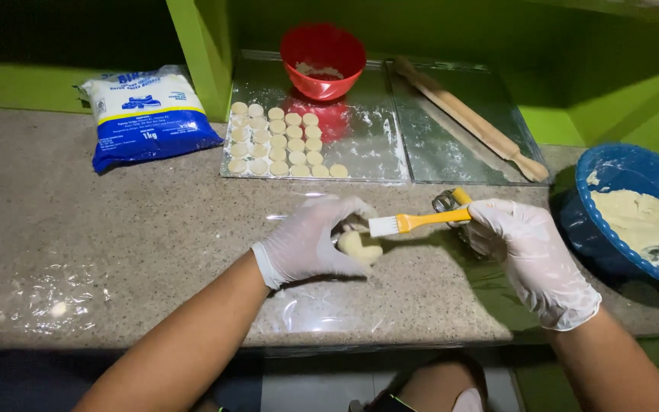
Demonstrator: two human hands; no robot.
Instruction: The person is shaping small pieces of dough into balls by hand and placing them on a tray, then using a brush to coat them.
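Note:
My left hand (306, 244), in a white glove, holds a small pale piece of dough (358, 247) just above the stone counter (131, 236). My right hand (532, 255), also gloved, grips a pastry brush with a yellow handle (421, 221); its white bristles touch the top of the dough. A small metal cutter (445, 201) sits just behind the brush handle.
A clear board (360, 145) holds rows of several round dough pieces (276, 143) and a red bowl (323, 59). A wooden rolling pin (470, 118) lies on a second board. A blue bowl with dough (634, 214) stands at right, a flour bag (146, 114) at left.

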